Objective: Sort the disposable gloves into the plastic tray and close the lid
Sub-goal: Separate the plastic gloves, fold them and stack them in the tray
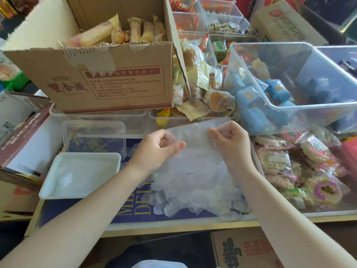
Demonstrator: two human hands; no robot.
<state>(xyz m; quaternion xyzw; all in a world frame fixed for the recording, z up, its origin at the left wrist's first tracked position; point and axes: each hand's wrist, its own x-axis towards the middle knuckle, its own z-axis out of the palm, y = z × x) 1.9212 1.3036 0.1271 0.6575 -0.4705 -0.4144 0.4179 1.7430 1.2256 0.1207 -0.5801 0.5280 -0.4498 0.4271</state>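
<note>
Below, both hands [158, 147] [231, 140] pinch glove [197, 144]; "DEL" legible.

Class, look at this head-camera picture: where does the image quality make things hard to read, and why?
Head view: wide-angle lens bends the clear bin and table edge near the borders; the see-through glove held between left hand and right hand barely stands out from the glove pile; print on the cardboard box is soft; daylight is even, shadows faint.
</note>
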